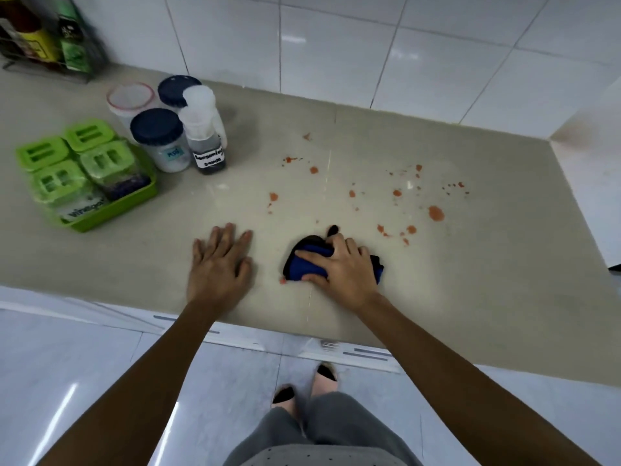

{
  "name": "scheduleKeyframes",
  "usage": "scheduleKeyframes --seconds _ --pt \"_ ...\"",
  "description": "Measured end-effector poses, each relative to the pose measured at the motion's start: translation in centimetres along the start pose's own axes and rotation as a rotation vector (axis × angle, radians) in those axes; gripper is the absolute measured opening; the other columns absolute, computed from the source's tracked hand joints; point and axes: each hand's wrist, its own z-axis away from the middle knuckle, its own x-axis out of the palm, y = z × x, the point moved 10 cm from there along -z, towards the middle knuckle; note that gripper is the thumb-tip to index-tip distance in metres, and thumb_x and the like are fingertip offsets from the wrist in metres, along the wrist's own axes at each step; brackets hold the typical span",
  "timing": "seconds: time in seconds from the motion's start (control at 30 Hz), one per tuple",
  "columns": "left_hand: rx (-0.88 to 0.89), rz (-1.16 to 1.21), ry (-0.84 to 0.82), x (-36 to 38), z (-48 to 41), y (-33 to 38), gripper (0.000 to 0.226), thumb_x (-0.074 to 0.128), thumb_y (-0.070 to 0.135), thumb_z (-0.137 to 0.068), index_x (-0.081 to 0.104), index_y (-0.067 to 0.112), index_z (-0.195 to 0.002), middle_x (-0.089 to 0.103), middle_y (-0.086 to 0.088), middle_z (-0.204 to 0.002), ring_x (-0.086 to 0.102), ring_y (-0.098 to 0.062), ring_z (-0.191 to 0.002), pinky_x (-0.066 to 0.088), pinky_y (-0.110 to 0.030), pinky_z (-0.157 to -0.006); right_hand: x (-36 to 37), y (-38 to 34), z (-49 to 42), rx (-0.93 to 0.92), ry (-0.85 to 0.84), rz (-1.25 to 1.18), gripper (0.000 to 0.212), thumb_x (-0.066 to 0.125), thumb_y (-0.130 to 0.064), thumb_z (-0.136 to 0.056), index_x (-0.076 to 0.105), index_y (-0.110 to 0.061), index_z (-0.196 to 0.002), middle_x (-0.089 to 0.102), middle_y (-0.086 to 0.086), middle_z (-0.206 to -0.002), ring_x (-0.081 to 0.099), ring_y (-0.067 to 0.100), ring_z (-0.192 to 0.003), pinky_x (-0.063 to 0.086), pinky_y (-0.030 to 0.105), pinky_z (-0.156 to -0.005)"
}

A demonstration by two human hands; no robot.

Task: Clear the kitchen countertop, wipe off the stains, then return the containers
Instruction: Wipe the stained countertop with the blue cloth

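Although containers (158, 139) stand aside, past the left hand's (218, 264) spread fingers, stains (436, 213) remain beyond the right hand's (342, 270) fingers, clamped on the cloth (309, 264).

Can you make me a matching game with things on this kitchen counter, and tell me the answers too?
Things:
1. cloth
2. tray
3. sauce bottle
4. left hand

Clues:
A. bright green
B. flat on the countertop, holding nothing
C. under the right hand
D. white cap, dark liquid inside

Pairs: 1-C, 2-A, 3-D, 4-B
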Motion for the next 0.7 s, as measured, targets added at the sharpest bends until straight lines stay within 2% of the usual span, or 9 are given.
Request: scheduleKeyframes --seconds 0.2,0.3,0.4,0.47,0.57,0.7 --pt "-0.013 -0.009 -0.008 0.2 0.2 -0.3 0.060 0.023 0.045 -0.087 0.028 0.037 -0.146 0.020 0.000 -0.158 0.011 -0.022 -0.146 0.003 -0.048 -0.117 -0.1 5.4 1.3 0.147 0.019 0.007 0.046 0.033 -0.062 -0.085 0.058 -0.045 -0.119 0.058 0.012 -0.106 0.056 0.033 -0.089 0.045 0.042 -0.071" --pt "-0.017 -0.014 -0.006 0.1 0.1 -0.2 0.058 0.023 0.043 -0.088 0.029 0.036 -0.146 0.021 0.001 -0.157 0.011 -0.021 -0.146 0.003 -0.048 -0.117 -0.2 2.6 2.9 0.026 0.073 0.009 0.043 0.034 -0.061 -0.086 0.060 -0.046 -0.116 0.060 0.010 -0.101 0.057 0.030 -0.081 0.045 0.040 -0.064" --pt "-0.019 -0.010 0.007 -0.3 0.1 0.0 0.061 0.021 0.041 -0.085 0.031 0.034 -0.145 0.023 0.000 -0.157 0.014 -0.022 -0.146 0.005 -0.048 -0.117 0.1 -2.5 2.6 -0.163 0.072 0.003 0.042 0.032 -0.063 -0.087 0.059 -0.049 -0.117 0.062 0.007 -0.100 0.058 0.026 -0.079 0.045 0.036 -0.064" --pt "-0.016 -0.016 0.001 -0.3 0.1 0.0 0.064 0.019 0.039 -0.083 0.032 0.033 -0.146 0.024 0.000 -0.157 0.015 -0.022 -0.146 0.006 -0.047 -0.117 0.3 -4.0 0.6 -0.187 0.064 -0.010 0.042 0.033 -0.062 -0.086 0.059 -0.050 -0.117 0.062 0.006 -0.100 0.057 0.026 -0.079 0.044 0.036 -0.064" --pt "-0.021 -0.043 -0.013 -0.1 0.1 -0.1 0.066 0.020 0.037 -0.080 0.030 0.035 -0.146 0.023 0.001 -0.157 0.015 -0.021 -0.146 0.008 -0.047 -0.117 0.3 -2.2 -3.2 -0.113 0.046 -0.007 0.044 0.035 -0.062 -0.084 0.059 -0.049 -0.118 0.060 0.008 -0.105 0.058 0.028 -0.085 0.044 0.039 -0.067" --pt "-0.024 -0.047 -0.009 -0.2 0.0 0.0 0.066 0.020 0.037 -0.080 0.030 0.035 -0.146 0.023 0.001 -0.157 0.016 -0.021 -0.145 0.010 -0.046 -0.116 1.0 4.3 -4.9 0.011 -0.080 -0.034 0.042 0.044 -0.058 -0.090 0.048 -0.048 -0.130 0.050 0.014 -0.127 0.050 0.034 -0.106 0.040 0.045 -0.085"
